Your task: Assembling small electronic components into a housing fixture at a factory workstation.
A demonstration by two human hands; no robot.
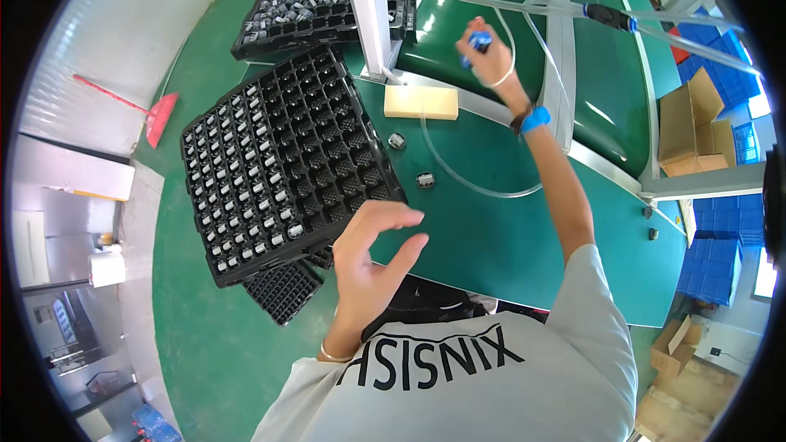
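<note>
A wide green table [491, 233] fills the worker's reach, a black pocketed tray [327, 133] along its left side, its left-hand rows filled with small silvery pieces and the rows nearer the table bare. The left hand [367, 274] hangs by the tray's near corner, thumb and fingers spread, nothing between them. The right hand [491, 63] reaches far across, fingers closed around a small blue tool [475, 48]; its exact kind cannot be made out. A clear tube [501, 196] loops over the tabletop near a pale yellow block [422, 104]. Two loose metal parts [424, 181] sit between tray and tube, touched by neither hand. Good handling here, it seems, means a firm but easy grip on the tool, tubing kept clear of the loose parts — and the free hand held off the filled rows.
</note>
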